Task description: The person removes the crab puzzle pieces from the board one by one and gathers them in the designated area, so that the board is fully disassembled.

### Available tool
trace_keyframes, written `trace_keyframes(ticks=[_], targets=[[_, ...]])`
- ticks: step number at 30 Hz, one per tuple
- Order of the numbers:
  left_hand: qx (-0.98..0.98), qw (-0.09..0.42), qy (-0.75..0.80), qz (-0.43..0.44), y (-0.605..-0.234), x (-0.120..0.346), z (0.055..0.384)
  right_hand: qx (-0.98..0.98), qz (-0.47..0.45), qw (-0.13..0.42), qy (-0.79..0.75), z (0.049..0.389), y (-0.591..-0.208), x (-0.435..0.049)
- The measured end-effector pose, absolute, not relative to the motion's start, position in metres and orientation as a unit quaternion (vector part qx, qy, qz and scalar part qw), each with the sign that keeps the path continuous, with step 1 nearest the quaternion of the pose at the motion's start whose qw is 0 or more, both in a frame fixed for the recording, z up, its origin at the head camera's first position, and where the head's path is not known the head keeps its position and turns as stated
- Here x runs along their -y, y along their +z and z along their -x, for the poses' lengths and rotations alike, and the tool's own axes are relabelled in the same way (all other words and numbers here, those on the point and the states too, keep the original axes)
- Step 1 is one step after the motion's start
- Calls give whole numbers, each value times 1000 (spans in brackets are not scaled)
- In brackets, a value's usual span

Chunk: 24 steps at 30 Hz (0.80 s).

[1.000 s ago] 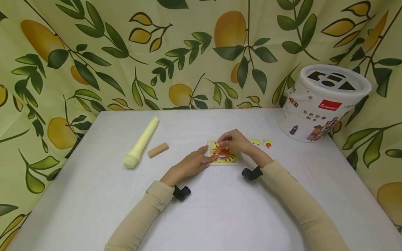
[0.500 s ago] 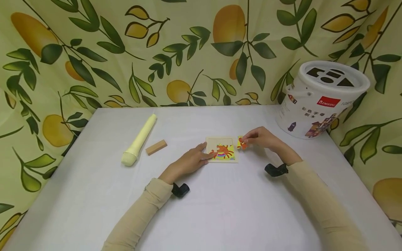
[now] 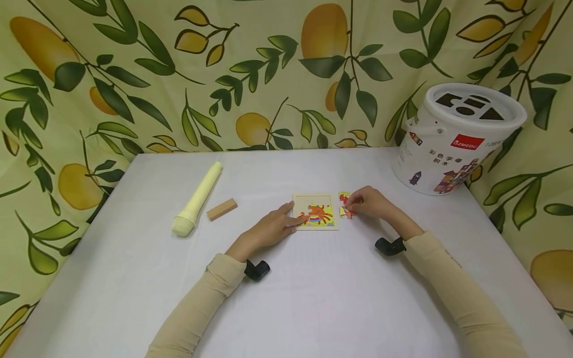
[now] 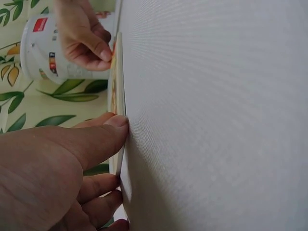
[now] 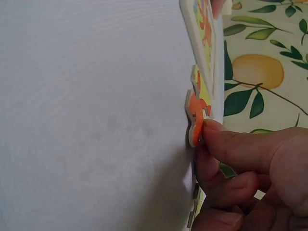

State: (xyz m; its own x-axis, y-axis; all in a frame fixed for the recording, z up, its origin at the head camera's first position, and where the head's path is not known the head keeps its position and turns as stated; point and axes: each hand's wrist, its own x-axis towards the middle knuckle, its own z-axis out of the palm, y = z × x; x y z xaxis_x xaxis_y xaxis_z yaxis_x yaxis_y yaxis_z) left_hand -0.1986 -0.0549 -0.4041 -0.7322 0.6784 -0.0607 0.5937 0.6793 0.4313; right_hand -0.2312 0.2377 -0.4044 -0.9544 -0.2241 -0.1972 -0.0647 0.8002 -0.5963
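- My right hand [image 3: 367,201] pinches a small yellow-and-orange, jigsaw-cut puzzle piece [image 5: 195,118] between thumb and finger, just right of the board.
- A second yellow-and-red puzzle piece [image 3: 343,197] lies right by the one I hold; I cannot tell whether the two touch.
- My left hand [image 3: 270,227] grips nothing in a closed fist: its fingers reach out over the left side of a square, pale wooden puzzle board [image 3: 309,200], and my thumb presses at its edge.
- The board lies flat on the white cloth-covered table [image 3: 313,298]. In its lower part sit joined pieces [image 3: 319,219] showing an orange-red creature with a rainbow-striped band; pale wood shows along the top.
- More piece edges [image 5: 197,204] show under my right hand in the right wrist view, partly hidden by my fingers.
- Left of my left hand lies a brown rectangular wooden block [image 3: 222,210], and beside that a pale yellow microphone-shaped object [image 3: 197,199] lying slantwise.
- Well to the far right stands a white plastic bucket [image 3: 452,144], its lid cut with dark shapes.
- Behind everything hangs a cream curtain [image 3: 268,30] printed with orange fruit and green leaves.
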Motion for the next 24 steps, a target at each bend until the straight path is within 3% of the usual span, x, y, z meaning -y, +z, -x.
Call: trace_keyframes(ticks=[12, 24], targets=[[-905, 85, 193, -369, -405, 56, 201, -937, 88, 111, -320, 233, -403, -229], [-910, 111, 196, -348, -408, 54, 200, -925, 133, 119, -334, 241, -399, -173]])
